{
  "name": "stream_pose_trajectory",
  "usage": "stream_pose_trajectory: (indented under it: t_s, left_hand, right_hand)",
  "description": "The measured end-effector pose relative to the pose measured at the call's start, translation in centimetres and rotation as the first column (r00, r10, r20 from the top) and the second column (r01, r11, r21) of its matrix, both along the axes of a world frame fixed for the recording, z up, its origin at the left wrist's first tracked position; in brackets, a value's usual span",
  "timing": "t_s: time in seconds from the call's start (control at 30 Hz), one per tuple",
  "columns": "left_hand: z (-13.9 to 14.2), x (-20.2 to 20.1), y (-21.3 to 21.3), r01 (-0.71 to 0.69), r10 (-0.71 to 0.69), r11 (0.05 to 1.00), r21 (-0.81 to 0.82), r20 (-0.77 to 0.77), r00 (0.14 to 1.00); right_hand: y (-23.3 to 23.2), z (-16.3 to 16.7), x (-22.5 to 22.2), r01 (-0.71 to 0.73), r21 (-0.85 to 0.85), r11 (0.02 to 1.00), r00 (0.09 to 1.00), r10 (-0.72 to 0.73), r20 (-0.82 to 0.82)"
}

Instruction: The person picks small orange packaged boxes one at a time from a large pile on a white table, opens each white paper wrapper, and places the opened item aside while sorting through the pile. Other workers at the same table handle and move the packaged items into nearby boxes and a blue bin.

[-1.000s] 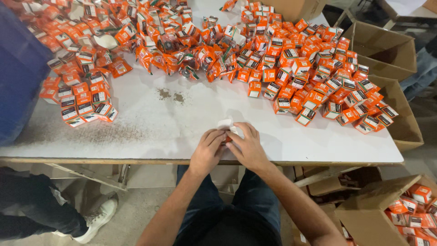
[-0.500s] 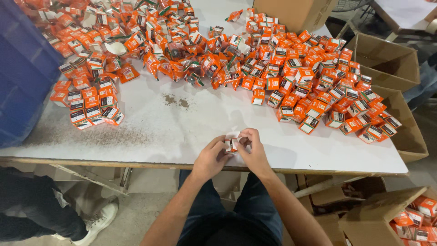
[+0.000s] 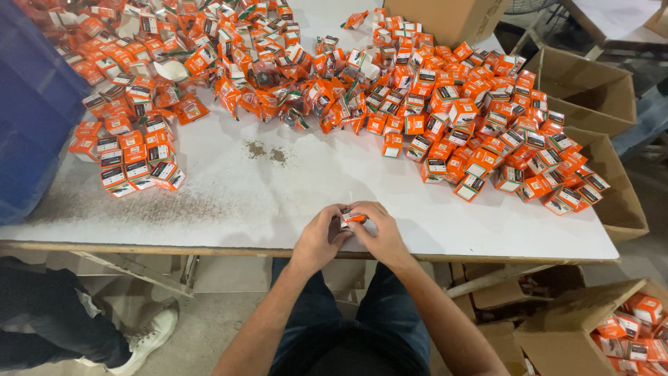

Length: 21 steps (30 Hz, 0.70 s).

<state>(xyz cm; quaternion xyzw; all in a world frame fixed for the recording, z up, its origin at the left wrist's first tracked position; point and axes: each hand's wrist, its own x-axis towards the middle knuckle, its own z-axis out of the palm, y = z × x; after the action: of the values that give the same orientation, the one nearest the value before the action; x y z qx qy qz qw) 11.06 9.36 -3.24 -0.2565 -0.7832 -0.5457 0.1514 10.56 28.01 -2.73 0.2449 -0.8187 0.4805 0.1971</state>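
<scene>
1. A white worktable fills most of the view; its top is scuffed and speckled, with a dark smudge near the middle; the near edge runs just above the person's lap.
2. A blue bin stands at the table's left end, its wall rising beside a small stack of boxes.
3. Open cardboard cartons sit off the right side: one empty carton beyond the table corner; another carton low at the right, holding small orange boxes; a closed cardboard box rests at the far edge of the table.
4. A wide heap of small orange-and-white boxes spreads across the far and right part of the table; mixed in toward the middle are crumpled orange packets; a neater cluster of the same boxes lies at the left, near the bin.
5. Another person's dark trouser leg and white shoe show under the table at the lower left.
6. The left hand and the right hand meet at the near table edge, pressed close together, fingers curled inward.
7. Between them sits one small orange-and-white box, pinched from both sides by the fingertips; it is held just above the tabletop, well apart from the heaps; most of it is hidden by the fingers, so which face is up cannot be told.
</scene>
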Motion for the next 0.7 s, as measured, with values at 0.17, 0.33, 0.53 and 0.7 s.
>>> stream_pose_trajectory:
  t_s: [0.17, 0.33, 0.53, 0.7]
  left_hand:
    - [0.2, 0.2, -0.1, 0.006, -0.006, 1.0, -0.015, -0.019, 1.0]
    - [0.0, 0.3, 0.0, -0.058, 0.028, 0.993, -0.107, -0.263, 0.964]
    - [0.7, 0.1, -0.9, -0.015, -0.055, 0.975, -0.222, -0.305, 0.951]
    - [3.3, -9.7, 0.1, -0.028, -0.02, 0.985, -0.171, -0.274, 0.962]
  right_hand:
    - [0.6, 0.1, -0.1, -0.082, 0.019, 0.996, 0.997, 0.082, -0.005]
    - [1.0, 0.2, 0.7, -0.055, 0.222, 0.973, 0.991, 0.08, -0.106]
    - [2.7, 1.3, 0.8, 0.384, 0.626, 0.679, 0.894, -0.105, -0.435]
    - [6.1, 3.3, -1.9, 0.761, 0.285, 0.582, 0.638, -0.593, -0.491]
